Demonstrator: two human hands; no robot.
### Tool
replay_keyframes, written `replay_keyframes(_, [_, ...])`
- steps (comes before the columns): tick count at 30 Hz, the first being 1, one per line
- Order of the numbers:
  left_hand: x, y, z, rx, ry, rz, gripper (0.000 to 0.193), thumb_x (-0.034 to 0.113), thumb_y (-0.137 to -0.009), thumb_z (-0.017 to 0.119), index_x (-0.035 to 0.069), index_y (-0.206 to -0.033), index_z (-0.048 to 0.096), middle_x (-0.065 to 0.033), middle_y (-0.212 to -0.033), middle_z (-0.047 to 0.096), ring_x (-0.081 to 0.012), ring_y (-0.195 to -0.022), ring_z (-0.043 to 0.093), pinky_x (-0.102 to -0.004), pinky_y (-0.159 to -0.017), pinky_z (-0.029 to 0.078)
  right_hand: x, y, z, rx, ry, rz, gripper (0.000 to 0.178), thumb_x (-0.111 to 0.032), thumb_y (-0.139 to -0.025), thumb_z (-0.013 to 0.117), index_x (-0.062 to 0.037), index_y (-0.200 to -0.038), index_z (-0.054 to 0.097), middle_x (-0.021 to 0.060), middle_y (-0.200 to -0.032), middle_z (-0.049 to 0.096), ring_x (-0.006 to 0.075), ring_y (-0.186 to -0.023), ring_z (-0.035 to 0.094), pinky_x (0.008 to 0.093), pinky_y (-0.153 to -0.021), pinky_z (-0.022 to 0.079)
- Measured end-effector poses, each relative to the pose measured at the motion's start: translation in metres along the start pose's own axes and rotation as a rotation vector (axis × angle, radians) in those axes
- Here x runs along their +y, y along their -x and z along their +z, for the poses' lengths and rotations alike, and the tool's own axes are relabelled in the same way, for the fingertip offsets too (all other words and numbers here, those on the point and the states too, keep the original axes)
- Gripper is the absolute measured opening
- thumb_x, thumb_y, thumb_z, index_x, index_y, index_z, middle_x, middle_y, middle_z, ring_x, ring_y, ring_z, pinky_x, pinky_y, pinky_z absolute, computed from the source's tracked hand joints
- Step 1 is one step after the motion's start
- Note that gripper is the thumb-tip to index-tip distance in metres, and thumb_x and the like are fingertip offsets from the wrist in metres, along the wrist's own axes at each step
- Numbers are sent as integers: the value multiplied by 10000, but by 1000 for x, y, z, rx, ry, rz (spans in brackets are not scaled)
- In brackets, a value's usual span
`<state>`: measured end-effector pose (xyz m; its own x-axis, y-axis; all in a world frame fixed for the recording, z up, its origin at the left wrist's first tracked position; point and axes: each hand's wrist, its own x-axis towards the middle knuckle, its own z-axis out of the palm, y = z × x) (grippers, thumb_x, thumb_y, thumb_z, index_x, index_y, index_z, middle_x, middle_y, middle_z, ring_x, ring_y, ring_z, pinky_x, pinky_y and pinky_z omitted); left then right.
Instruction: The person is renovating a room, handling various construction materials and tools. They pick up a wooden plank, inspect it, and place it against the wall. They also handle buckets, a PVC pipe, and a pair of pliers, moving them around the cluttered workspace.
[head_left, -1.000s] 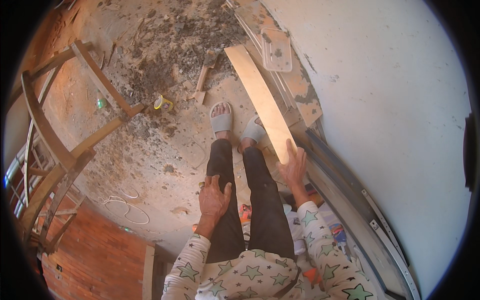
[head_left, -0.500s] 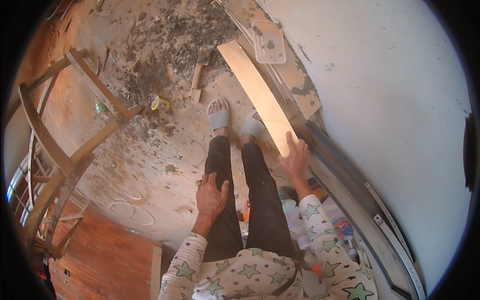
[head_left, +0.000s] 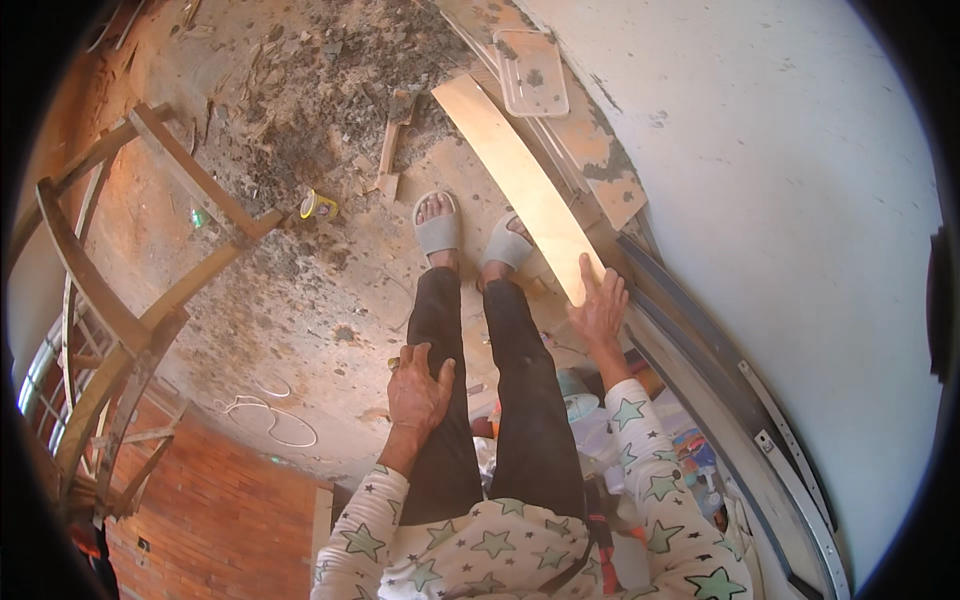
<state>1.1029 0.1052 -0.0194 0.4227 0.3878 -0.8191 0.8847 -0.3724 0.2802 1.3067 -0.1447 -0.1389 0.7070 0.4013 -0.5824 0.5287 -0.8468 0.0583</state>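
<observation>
Head view: pale wooden board [head_left: 515,170], lengthwise beside the right sandal [head_left: 508,243], near end just below-right of that sandal, far end above-left. Right hand [head_left: 601,303], also below-right of the sandal: grasping near end, fingers over upper face; underside hidden, cannot tell thumb contact. Left hand [head_left: 418,392], below-left of the sandal: holding nothing, laid loosely on left leg [head_left: 435,310]. Handling, probably best: keep grip firm, bring left hand over before any lift, watch far end against thin strips [head_left: 562,160], above-right of the sandal. Versus half a second ago: near end and right hand slightly farther right of the sandal; left hand unchanged.
</observation>
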Motion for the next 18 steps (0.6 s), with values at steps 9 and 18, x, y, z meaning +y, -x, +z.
replay_keyframes(9, [4,3,4,-1,-16,17,473,345,-938,671,-2,-1252,602,-225,-1172,616,-425,-1079,619,-498,-933,504,-4,-3,13,9,-84,1,1033,-298,-647,885,-294,-1557,396,139,-1115,474,354,-1072,486,486,-903,414])
replay_keyframes(18, [12,1,6,-23,-49,-10,480,349,-936,672,-1,-1256,599,-225,-1179,613,-429,-1079,617,-498,-939,502,-47,-84,-10,87,-199,-98,1027,-241,-649,869,-308,-1557,394,155,-1144,488,366,-1099,486,503,-908,403])
